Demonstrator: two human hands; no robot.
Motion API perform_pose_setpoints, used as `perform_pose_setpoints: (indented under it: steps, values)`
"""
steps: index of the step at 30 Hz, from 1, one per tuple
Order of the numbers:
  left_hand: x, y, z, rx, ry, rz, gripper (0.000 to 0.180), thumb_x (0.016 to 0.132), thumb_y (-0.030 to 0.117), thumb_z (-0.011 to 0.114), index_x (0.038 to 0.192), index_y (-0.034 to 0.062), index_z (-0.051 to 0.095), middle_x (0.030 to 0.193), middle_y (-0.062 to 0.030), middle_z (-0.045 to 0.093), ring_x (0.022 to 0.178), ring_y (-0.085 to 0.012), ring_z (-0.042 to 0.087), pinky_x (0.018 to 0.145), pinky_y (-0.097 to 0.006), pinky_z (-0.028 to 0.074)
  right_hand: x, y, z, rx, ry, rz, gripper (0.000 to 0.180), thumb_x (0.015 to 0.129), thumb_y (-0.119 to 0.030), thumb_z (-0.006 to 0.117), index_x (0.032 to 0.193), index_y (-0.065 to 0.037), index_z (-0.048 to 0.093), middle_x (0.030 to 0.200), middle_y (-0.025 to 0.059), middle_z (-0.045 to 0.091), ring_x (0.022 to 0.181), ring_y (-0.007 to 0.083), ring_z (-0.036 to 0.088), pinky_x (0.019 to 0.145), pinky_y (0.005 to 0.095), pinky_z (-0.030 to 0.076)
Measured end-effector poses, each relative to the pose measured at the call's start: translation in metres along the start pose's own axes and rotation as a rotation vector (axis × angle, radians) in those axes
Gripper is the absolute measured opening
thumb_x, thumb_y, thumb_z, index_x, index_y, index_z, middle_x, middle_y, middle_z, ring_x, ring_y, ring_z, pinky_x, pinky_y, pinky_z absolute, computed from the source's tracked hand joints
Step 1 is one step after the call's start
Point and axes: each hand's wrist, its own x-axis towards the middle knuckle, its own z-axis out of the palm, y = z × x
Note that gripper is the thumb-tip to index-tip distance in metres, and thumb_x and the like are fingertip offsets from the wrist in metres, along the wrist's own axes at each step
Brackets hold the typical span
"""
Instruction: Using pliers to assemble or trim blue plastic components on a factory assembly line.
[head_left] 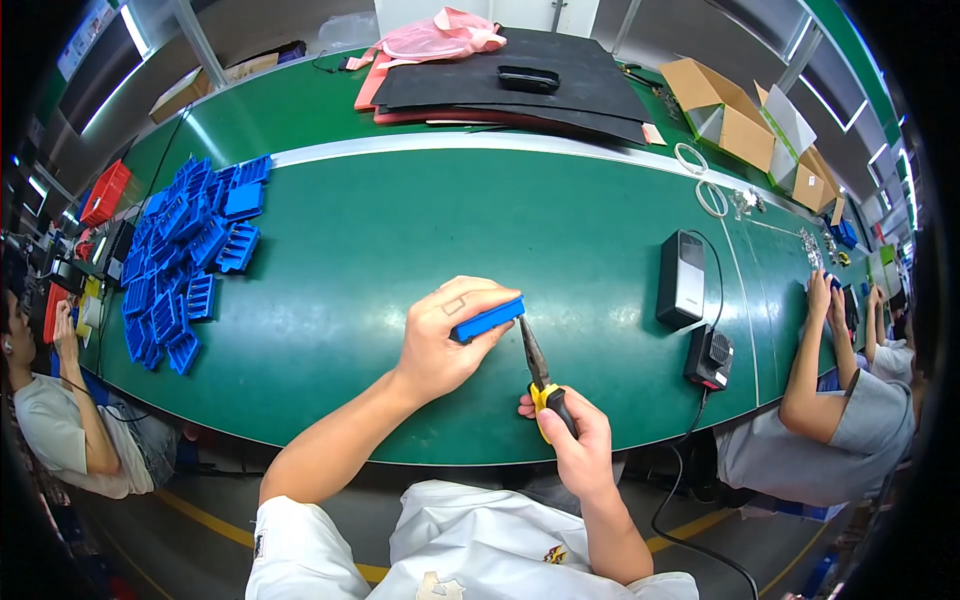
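Note:
My left hand [447, 330] is closed around a blue plastic part [490, 319], a slim box-like piece held up over the green table with its long side toward me. In my right hand [580, 440] are needle-nose pliers [541, 372] with yellow and black handles. Their narrow jaws point away from me and meet the right end of the blue part; whether they pinch anything there is too small to tell. To the left lies a heap of similar blue plastic parts [180, 255] with slotted, ribbed insides.
A black and silver power bank [682, 280] and a small black device [709, 358], with cables, sit on the right of the green table [400, 230]. Black foam sheets [450, 85], a pink bag [437, 38] and cardboard boxes [717, 110] lie behind. People work at both sides.

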Motion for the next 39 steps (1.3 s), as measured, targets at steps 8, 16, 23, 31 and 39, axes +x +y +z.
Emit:
perform_pose_setpoints:
  steps: [8,16,23,31,39]
  values:
    - [-0.0003,0.0003,0.001,0.001,-0.003,-0.009,0.026,0.071,-0.005,0.072,0.096,0.0014,0.069,0.092,-0.0123,0.068,0.085,-0.0233,0.066,0.075,-0.031,0.052,0.0007,-0.0016,-0.0006,0.004,-0.003,0.015,0.015,0.088,-0.001,0.056,0.099,0.009,0.061,0.097,0.0111,0.064,0.086,0.0146,0.061,0.077,0.0254,0.046]
    - [-0.0009,-0.0005,0.0018,-0.001,0.004,-0.012,0.026,0.071,-0.006,0.072,0.096,0.0014,0.069,0.092,-0.0122,0.068,0.085,-0.0231,0.066,0.074,-0.03,0.052,0.0011,-0.0003,-0.0013,-0.014,-0.006,-0.009,0.015,0.088,-0.002,0.057,0.097,0.009,0.062,0.094,0.0109,0.064,0.085,0.0149,0.06,0.077,0.0258,0.046]
    - [0.001,-0.0037,0.0002,0.031,-0.018,0.03,0.026,0.071,-0.004,0.073,0.095,0.0012,0.068,0.091,-0.0125,0.068,0.084,-0.0237,0.066,0.074,-0.031,0.052,0.0004,0.0008,-0.0037,-0.066,-0.032,0.003,0.014,0.088,-0.002,0.057,0.096,0.008,0.062,0.093,0.0109,0.063,0.083,0.0146,0.06,0.075,0.0258,0.046]
    - [0.0012,-0.0029,-0.0004,0.003,-0.036,0.008,0.025,0.071,-0.004,0.072,0.095,0.0012,0.068,0.091,-0.0122,0.068,0.083,-0.0234,0.066,0.073,-0.031,0.053,0.0001,0.0001,-0.0019,-0.018,-0.027,-0.011,0.014,0.088,-0.001,0.056,0.097,0.008,0.062,0.096,0.0113,0.064,0.085,0.0149,0.06,0.076,0.0255,0.046]
    - [0.0007,-0.0019,0.0001,-0.006,-0.025,-0.016,0.026,0.071,-0.004,0.072,0.096,0.0015,0.069,0.092,-0.012,0.068,0.083,-0.0225,0.066,0.072,-0.03,0.052,-0.0002,0.0017,-0.0039,0.001,-0.036,0.011,0.017,0.088,-0.001,0.056,0.101,0.008,0.062,0.096,0.0108,0.064,0.086,0.0144,0.061,0.077,0.0252,0.046]
